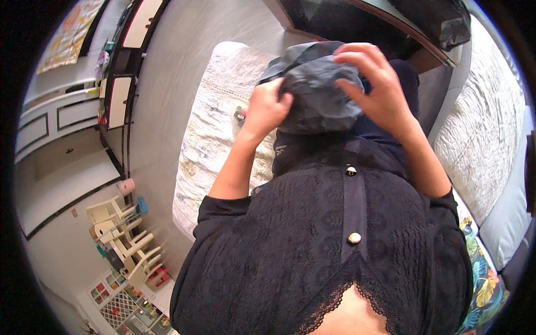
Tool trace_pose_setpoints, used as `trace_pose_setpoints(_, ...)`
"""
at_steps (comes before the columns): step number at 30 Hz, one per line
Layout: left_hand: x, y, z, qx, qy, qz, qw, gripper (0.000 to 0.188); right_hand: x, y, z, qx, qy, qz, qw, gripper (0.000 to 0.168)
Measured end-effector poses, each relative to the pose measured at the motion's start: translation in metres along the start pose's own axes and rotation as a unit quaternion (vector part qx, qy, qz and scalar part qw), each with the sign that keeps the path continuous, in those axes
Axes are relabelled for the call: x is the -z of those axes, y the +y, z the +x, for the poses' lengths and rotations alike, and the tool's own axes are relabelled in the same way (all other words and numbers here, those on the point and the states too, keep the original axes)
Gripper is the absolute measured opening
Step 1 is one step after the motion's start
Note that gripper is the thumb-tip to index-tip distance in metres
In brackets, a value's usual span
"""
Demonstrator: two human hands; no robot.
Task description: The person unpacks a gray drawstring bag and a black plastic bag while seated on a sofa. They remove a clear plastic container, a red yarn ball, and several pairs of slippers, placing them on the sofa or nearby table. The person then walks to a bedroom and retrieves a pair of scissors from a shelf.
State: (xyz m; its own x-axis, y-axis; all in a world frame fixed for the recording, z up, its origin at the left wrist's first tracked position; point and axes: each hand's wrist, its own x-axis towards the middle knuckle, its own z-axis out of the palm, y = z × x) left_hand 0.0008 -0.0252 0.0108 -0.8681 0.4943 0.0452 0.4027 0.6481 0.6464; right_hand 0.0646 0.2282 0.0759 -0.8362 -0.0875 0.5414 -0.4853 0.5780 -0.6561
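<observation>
A crumpled grey-blue cloth item (320,88), perhaps a garment, lies bunched over my lap. At its left edge my left hand (270,104) grips the fabric between thumb and fingers. My right hand (372,83) is at the cloth's right side with its fingers curved and apart, slightly blurred; whether the fingertips touch the fabric cannot be told. Just left of my left wrist, a small dark object with a heart-like shape (240,116) lies on the white quilted cover (209,138). The underside of the cloth is hidden.
A dark cabinet or table with a wooden edge (402,29) stands ahead, with a black bag (454,29) at the upper right. A quilted cover (481,125) drapes the grey seat at right, near a leaf-patterned cushion (485,289). Cream chairs (125,238) stand far left.
</observation>
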Motion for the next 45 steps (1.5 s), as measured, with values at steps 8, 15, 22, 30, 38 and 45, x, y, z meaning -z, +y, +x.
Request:
trace_pose_setpoints(8, -0.001, 0.006, 0.000, 0.127, -0.091, -0.195, 0.968, 0.060, -0.048, 0.095, -0.122, -0.422, -0.046, 0.230, 0.876, 0.042)
trace_pose_setpoints(15, -0.034, 0.009, 0.004, 0.021, -0.109, -0.140, 0.984, 0.078, -0.069, 0.064, -0.084, -0.445, 0.007, 0.560, 0.699, 0.047)
trace_pose_setpoints(22, 0.003, 0.035, -0.009, 0.240, -0.063, -0.484, 0.839, 0.047, -0.056, 0.038, -0.047, -0.327, 0.019, 0.463, 0.823, 0.035)
trace_pose_setpoints(30, 0.013, 0.027, -0.008, 0.349, -0.042, -0.623, 0.699, 0.036, -0.053, 0.062, -0.045, -0.427, -0.011, 0.638, 0.641, 0.053)
trace_pose_setpoints(38, 0.028, 0.010, -0.006, 0.354, -0.085, -0.674, 0.643, 0.035, -0.068, 0.046, -0.011, -0.368, -0.001, 0.604, 0.707, 0.038)
trace_pose_setpoints(45, 0.022, -0.032, -0.015, 0.284, -0.143, -0.784, 0.533, 0.036, -0.072, 0.058, -0.012, -0.406, 0.033, 0.539, 0.738, 0.042)
